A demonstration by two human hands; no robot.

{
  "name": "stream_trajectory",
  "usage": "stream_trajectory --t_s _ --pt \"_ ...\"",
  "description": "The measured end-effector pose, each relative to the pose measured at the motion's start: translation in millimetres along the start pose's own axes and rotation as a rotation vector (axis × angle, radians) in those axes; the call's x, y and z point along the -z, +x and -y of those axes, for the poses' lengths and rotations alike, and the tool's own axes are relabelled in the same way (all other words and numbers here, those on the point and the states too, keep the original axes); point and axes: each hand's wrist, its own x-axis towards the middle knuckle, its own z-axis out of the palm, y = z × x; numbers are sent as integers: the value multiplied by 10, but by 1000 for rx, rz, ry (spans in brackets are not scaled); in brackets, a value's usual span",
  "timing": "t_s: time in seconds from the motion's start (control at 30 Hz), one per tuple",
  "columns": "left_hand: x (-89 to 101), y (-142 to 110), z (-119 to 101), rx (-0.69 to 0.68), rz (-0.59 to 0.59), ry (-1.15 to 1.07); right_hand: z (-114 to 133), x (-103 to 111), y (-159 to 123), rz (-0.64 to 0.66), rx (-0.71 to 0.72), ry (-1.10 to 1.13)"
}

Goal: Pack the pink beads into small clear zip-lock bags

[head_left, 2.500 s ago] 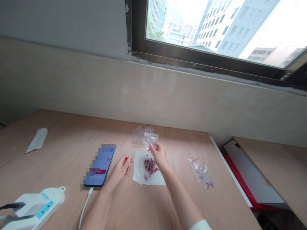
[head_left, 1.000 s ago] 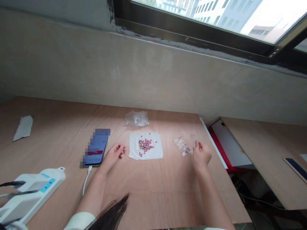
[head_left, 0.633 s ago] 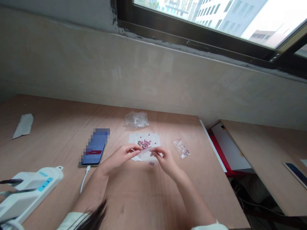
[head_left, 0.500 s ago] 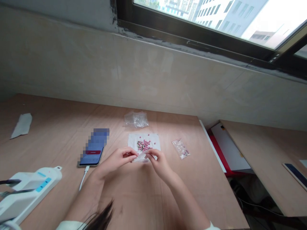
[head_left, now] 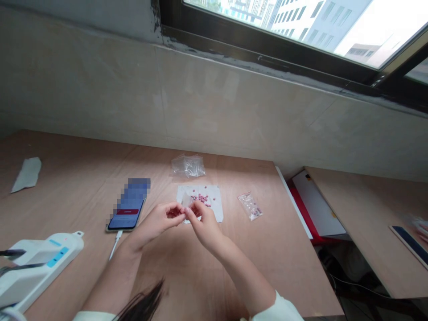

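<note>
Since the left hand [head_left: 156,220] and the right hand [head_left: 203,221] meet over the white paper [head_left: 216,203], their fingers pinch a small clear plastic bag [head_left: 187,201] near the paper's near edge. Pink pills [head_left: 203,197] lie on the paper just past the hands, and another bag [head_left: 250,206] lies to the right on the desk [head_left: 83,187]. That clear bag looks light, soft and slippery, so finger and thumb should hold its top edge.
</note>
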Motion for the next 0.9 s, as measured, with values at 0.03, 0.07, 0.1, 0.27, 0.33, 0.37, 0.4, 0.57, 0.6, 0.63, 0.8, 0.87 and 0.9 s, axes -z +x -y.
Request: stream_trajectory --t_s 0.03,0.07,0.1,0.27,0.33,0.37,0.4,0.57,0.6,0.63,0.8,0.87,0.9 --pt "4 6 -6 2 11 7 -13 9 26 20 -5 29" --pt "6 10 -14 0 25 13 -26 21 48 40 -14 61" --pt "5 12 -23 -5 40 14 -38 33 64 58 -24 93" --pt "-25 21 12 -39 -15 16 -49 64 67 63 -52 137" --pt "-25 28 74 -43 -99 38 -56 54 43 3 -65 64" --pt "-21 29 103 -47 -148 49 -65 44 29 -31 -75 20" --pt "-18 27 124 -53 -197 62 -77 31 17 -64 -87 -24" --pt "-79 -33 47 -123 -277 161 -129 -82 0 -138 -113 -97" --pt "-100 -50 9 -151 -267 181 -133 -106 9 -119 -111 -67" --pt "-117 -65 -25 -176 -256 202 -137 -125 21 -92 -118 -27" --pt "-61 -86 19 -204 -224 233 -148 -113 99 -127 -148 68" --pt "1 -73 144 -142 -222 134 -148 -78 116 -168 -117 104" --pt "27 -67 217 -96 -271 65 -147 -64 120 -142 -116 147"
